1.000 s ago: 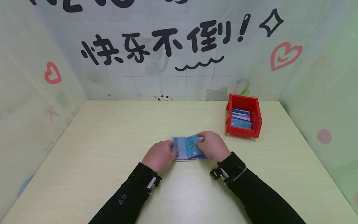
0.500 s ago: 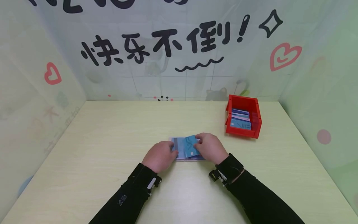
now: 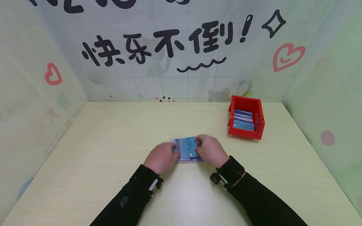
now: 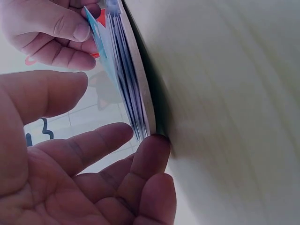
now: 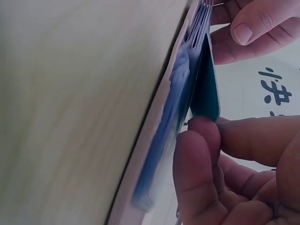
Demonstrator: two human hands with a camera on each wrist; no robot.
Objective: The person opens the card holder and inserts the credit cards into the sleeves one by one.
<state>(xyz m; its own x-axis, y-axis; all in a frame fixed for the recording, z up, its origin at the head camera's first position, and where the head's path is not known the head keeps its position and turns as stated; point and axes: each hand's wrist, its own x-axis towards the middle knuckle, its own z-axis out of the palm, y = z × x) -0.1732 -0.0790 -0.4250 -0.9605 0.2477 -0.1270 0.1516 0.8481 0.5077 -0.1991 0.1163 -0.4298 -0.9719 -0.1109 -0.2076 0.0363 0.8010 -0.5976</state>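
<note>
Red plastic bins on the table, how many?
1: the red plastic bin sits on the pale wooden table, at its far right, beyond the right hand, with cards standing inside. No other bin shows; nothing large hides one.

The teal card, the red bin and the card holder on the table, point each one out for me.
teal card [image 3: 189, 147], head view, on its printed face between the two hands.
red bin [image 3: 245, 133], head view, on its front wall.
card holder [image 4: 140, 89], left wrist view, on its pale outer edge beside the table.

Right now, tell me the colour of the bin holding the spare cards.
The bin is red; the head view shows it best, at the table's far right.
</note>
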